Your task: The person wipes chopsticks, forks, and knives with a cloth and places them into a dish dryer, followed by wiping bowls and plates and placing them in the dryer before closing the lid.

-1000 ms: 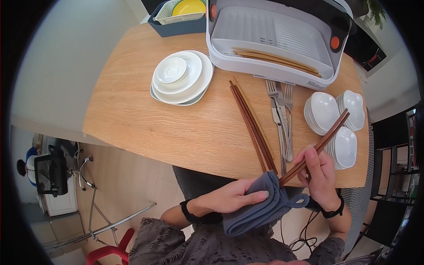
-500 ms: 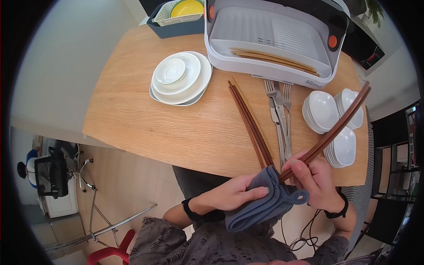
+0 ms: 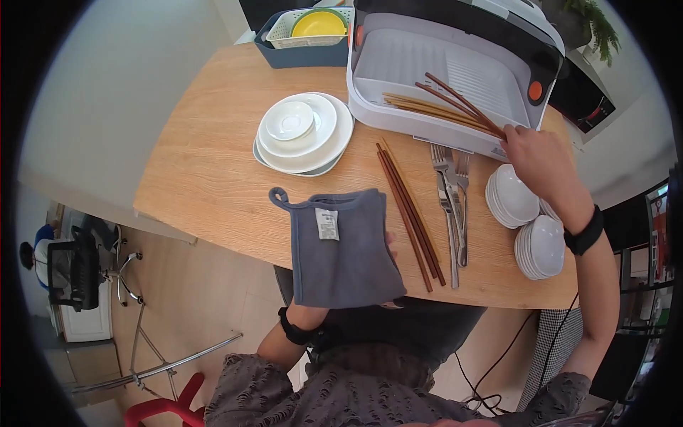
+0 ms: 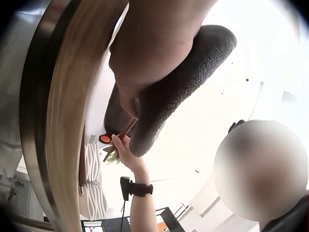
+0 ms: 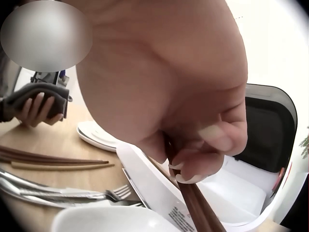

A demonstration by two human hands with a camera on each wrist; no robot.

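Observation:
My right hand [image 3: 537, 156] pinches dark brown chopsticks [image 3: 466, 104] by one end, over the front compartment of a white box [image 3: 380, 117] with a raised dark lid. Their far ends spread apart, above the light wooden chopsticks [image 3: 407, 104] lying in that compartment. In the right wrist view, thumb and fingertips close around the dark chopsticks [image 5: 195, 205]. My left hand [image 5: 39, 110] grips a folded grey-blue cloth [image 3: 341, 260] with a hanging loop and white label. From the head, the cloth covers most of that hand, at the table's front edge.
More dark chopsticks [image 3: 409, 213] and a light one lie on the table [image 3: 213, 171]. Forks and knives [image 3: 449, 196] lie beside them. Stacked white bowls [image 3: 537, 249] stand at the right, stacked plates [image 3: 341, 146] at the left. Behind is a dark blue basin [image 3: 306, 57] with a yellow bowl [image 3: 320, 23].
My right hand has moved from beside the cloth up to the white box, carrying the dark chopsticks. The left hand has moved left, and the cloth now hangs spread, off the chopsticks.

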